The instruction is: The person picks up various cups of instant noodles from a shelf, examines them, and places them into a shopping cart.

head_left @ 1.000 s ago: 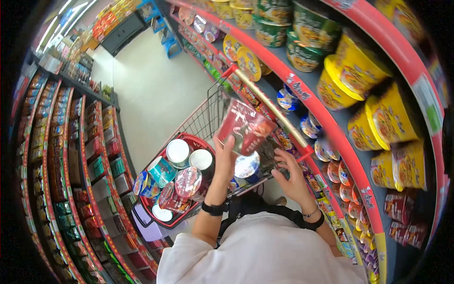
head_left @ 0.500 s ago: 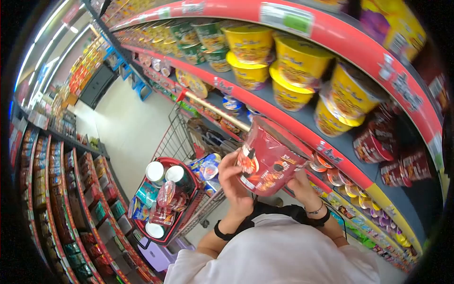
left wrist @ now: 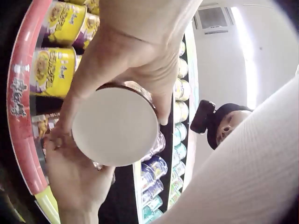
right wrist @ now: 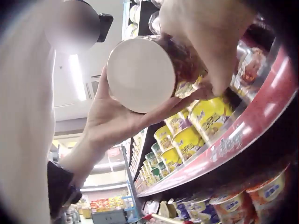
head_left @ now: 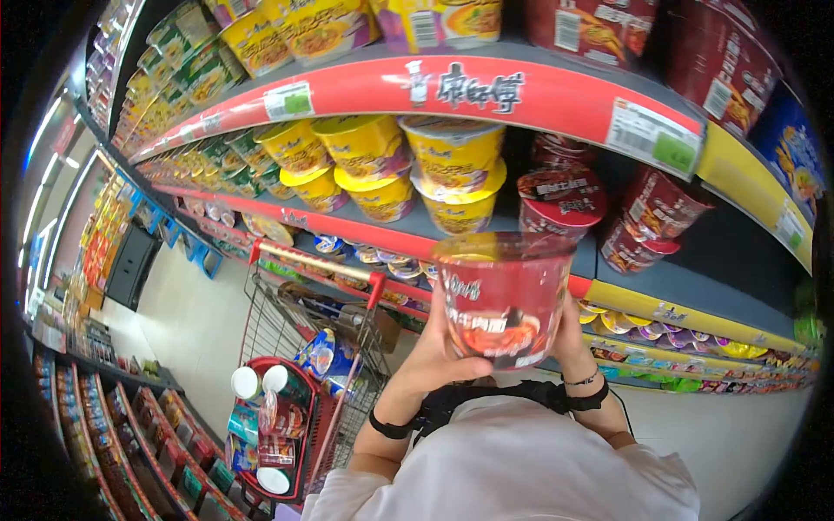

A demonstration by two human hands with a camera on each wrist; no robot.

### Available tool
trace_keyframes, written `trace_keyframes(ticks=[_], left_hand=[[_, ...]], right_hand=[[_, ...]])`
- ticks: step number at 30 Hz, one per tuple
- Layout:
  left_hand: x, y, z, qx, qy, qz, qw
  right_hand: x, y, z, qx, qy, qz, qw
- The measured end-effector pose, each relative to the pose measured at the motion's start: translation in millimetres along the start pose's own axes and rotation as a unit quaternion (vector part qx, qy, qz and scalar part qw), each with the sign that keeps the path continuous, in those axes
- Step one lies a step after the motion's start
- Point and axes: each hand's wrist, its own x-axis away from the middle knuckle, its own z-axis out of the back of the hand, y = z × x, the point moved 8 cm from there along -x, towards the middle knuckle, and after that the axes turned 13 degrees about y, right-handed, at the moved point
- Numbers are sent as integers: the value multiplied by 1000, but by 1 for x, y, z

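Observation:
A dark red noodle cup [head_left: 502, 300] is held upright in front of the shelf. My left hand [head_left: 434, 352] grips it from the left side, its thumb across the lower front. On the right side my right hand [head_left: 569, 334] holds it, the fingers partly hidden behind the cup. The cup's pale round bottom [left wrist: 116, 126] faces the camera in the left wrist view, between the left hand [left wrist: 133, 56] and the right hand [left wrist: 77, 179]. In the right wrist view the bottom [right wrist: 140, 74] shows too, with the left hand [right wrist: 110, 119] and right hand [right wrist: 205, 37] around it.
Shelves with a red edge [head_left: 373, 87] hold yellow cups [head_left: 452, 156] and dark red cups [head_left: 560, 195]. At lower left stands a wire cart [head_left: 252, 321] beside a red basket [head_left: 317, 434] filled with several cups. A blue step stand [head_left: 204, 259] stands farther back.
The view has turned right along the shelves, putting the cart farther left. The red cup, first in the left hand alone, is now upright in both hands.

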Motion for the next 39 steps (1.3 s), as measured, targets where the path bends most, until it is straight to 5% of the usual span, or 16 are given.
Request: trace_keyframes(ticks=[2, 4, 6, 8, 10, 12, 13, 14, 16, 17, 21, 26, 28, 39], left_hand=[[-9, -7, -11, -5, 12, 4, 1000], [-16, 1, -20, -113, 38, -129, 984], [-18, 5, -28, -173, 68, -177, 967], [-17, 6, -29, -283, 98, -241, 923], [-17, -3, -17, -257, 103, -292, 915], [-25, -16, -23, -457, -64, -243, 853], [-34, -13, -18, -400, -7, -190, 897], [-43, -18, -11, -464, -18, -227, 856], [-63, 5, -26, -309, 84, -250, 914], [-78, 6, -33, -317, 70, -218, 920], [-113, 31, -70, -302, 33, -313, 900], [-149, 19, -80, -364, 23, -315, 876], [-153, 16, -82, -378, 18, -375, 846], [-153, 9, -80, -407, 17, -392, 825]], right_hand=[[-4, -23, -5, -7, 5, 75, 997], [7, -68, -13, 192, 59, 242, 949], [12, -78, -13, 140, 62, 254, 955], [32, -90, -26, 302, 6, 398, 866], [37, -93, -22, 300, 55, 401, 864], [34, -93, -19, 339, 67, 345, 872], [36, -108, -28, 408, 60, 418, 809], [31, -109, -25, 408, 68, 422, 807], [13, -104, -3, 326, 123, 332, 877], [11, -115, -10, 279, 127, 367, 878], [-1, -147, -23, 301, 152, 454, 825], [-28, -148, -15, 397, 195, 455, 773], [-33, -142, -12, 412, 209, 448, 766], [-33, -132, -23, 504, 248, 506, 654]])
